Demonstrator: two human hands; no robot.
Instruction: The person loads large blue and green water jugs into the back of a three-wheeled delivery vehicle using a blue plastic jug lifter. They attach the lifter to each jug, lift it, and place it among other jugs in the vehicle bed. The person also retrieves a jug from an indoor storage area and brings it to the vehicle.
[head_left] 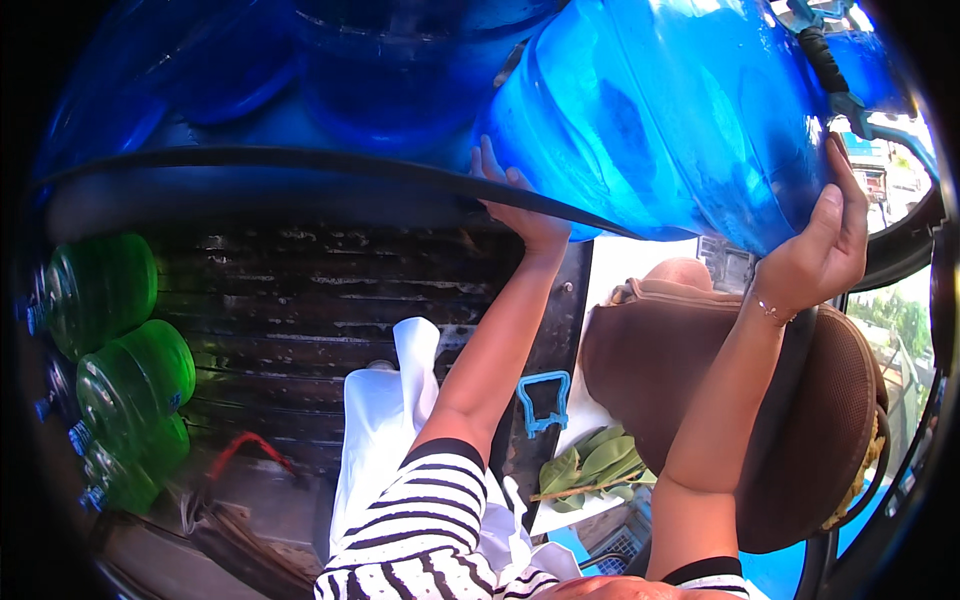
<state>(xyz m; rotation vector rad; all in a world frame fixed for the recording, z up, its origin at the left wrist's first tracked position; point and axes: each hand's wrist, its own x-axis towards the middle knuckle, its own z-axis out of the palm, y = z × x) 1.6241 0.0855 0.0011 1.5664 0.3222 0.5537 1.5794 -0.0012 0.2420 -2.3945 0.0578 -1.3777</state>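
Note:
A large translucent blue water jug (pixel 660 120) lies tilted on its side at the upper right, raised to the height of a black-rimmed shelf. My left hand (pixel 525 215) supports its left end from below, fingers spread against the plastic beside the shelf's dark rim (pixel 300 158). Against the right end presses my right hand (pixel 825 240), its fingers pointing up along the jug. Close to that end is a light blue carrying handle with a black grip (pixel 822 60). Darker blue jugs (pixel 390 75) fill the shelf at the upper left.
Several green-tinted jugs (pixel 120 290) lie at the far left by a dark slatted surface (pixel 280 300). A bag with a red strap (pixel 250 520) sits lower left. Green leaves (pixel 600 460), a blue handle (pixel 545 405) and a brown seat (pixel 690 380) are near my arms.

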